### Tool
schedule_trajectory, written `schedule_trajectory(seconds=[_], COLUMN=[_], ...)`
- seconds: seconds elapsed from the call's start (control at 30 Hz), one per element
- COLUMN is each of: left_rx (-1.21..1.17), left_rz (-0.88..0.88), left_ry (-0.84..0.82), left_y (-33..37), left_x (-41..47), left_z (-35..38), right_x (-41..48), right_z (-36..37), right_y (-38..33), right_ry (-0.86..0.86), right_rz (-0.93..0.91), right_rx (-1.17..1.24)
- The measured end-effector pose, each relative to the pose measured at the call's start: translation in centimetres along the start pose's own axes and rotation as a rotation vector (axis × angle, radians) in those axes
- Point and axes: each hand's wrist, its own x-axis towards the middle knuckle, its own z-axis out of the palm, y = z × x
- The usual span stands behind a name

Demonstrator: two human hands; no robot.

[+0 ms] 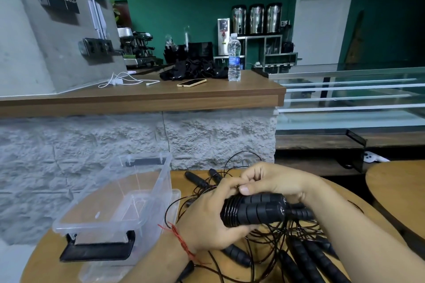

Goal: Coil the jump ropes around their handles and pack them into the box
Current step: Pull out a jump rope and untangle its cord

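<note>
Above the table's [50, 269] middle, head view: L hand [207, 218] wraps from below round one end of a pair of black handles [264, 211]. They are held side by side, approx level, w/ thin black rope [230, 211] wound in tight turns round that end. R hand [273, 181] sits on top, fingers curled, thumb and fingertips pinching the rope just beside the L fingers. This bundle is up off the table, right of the box and not touching it. Red string [181, 241] circles the L wrist.

Box [161, 181], clear plastic, stands w/ its top open by the table's left edge. A black latch [99, 250] hangs on its near end, another on the far end. Clear lid [176, 197] shows past the box's right side; looks to lie under it, can't tell for sure.

Loose ropes [264, 248] tangle on the table under and around the hands. Several spare handles [310, 259] lie toward the near right edge, and two far handles [197, 180] sit near the far edge, btw box and hands.

Beyond the table, a wood counter [138, 96] carries a phone [191, 82], bottle [234, 57], white cable [124, 80] and black cloths [190, 69]. A 2nd table [395, 186] shows at far right.
</note>
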Motion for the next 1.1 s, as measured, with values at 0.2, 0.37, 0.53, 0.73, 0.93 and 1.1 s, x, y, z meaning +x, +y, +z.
schedule_trajectory(seconds=[0.2,0.37,0.53,0.73,0.93,1.1], left_rx=[-0.155,-0.694,-1.088,-0.941,-0.844,-0.939], left_rz=[-0.152,-0.491,-0.706,-0.663,-0.611,-0.639], left_ry=[0.138,0.485,0.55,0.51,0.547,0.606], left_y=[-1.0,-0.1,0.2,1.3,2.5,3.0], left_x=[-1.1,-2.3,-2.9,-4.9,-5.6,-5.8], left_z=[1.5,4.3,4.3,4.4,3.7,3.3], right_x=[0.3,-0.2,-2.3,-3.8,-5.4,-7.0], right_z=[2.0,7.1,11.1,12.8,13.5,14.2], right_y=[3.6,4.1,4.4,4.2,2.2,0.7], right_ry=[0.151,0.501,0.695,0.83,0.764,0.699], right_rz=[-0.023,-0.068,-0.066,-0.021,0.07,0.076], right_rx=[0.263,0.194,-0.287,-0.58,-0.636,-0.663])
